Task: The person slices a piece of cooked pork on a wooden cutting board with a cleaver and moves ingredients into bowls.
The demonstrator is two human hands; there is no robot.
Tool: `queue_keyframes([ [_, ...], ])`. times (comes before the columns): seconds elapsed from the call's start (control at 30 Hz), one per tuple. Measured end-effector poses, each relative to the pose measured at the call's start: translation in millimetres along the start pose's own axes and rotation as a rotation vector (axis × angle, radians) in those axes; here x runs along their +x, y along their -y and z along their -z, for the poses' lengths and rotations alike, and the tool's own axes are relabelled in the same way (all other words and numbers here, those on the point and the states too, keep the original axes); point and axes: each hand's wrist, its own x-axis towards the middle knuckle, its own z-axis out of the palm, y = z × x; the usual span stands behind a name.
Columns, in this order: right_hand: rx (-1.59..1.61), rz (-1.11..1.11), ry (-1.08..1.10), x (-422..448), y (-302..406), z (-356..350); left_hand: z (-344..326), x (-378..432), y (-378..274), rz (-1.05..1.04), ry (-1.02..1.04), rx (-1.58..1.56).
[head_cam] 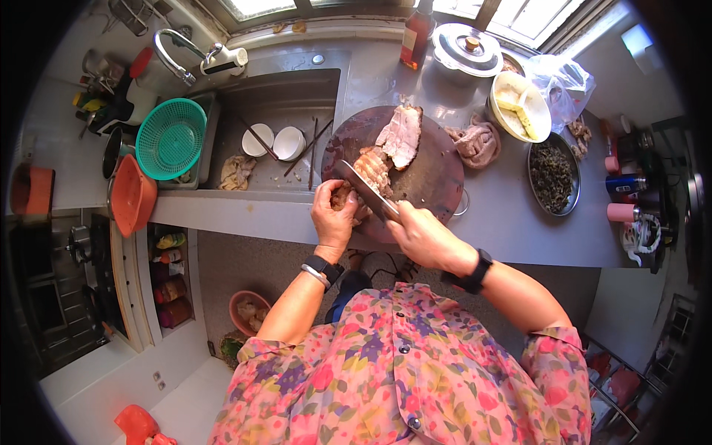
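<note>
On a round cutting board (431,183) lie a large slab of cooked meat (403,136) and, nearer to me, a row of cut meat slices (372,168). My right hand (425,236) is closed around the handle of a cleaver (367,192), whose blade stands along the near left side of the slices. At the board's near left edge, my left hand (334,214) grips a browned piece of meat (339,196) with curled fingers close to the blade. The fingers partly cover this piece. Small scraps are scattered over the board.
Left of the board, a sink (272,100) holds two white bowls (289,143), chopsticks and a cloth (236,172). A green colander (171,139) stands beside it. To the right are a rag (475,142), a divided bowl (520,105), a dark-filled oval dish (553,172) and a lidded pot (467,55).
</note>
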Motion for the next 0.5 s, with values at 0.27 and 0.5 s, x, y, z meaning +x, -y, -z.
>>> queue_keyframes([
  [0.27, 0.116, -0.035, 0.036, -16, -4, 1, 4, 1, 2, -0.040, -0.006, 0.016],
  [0.5, -0.042, -0.006, -0.002, 11, -4, -12, 4, 1, 1, 0.027, 0.041, 0.019],
])
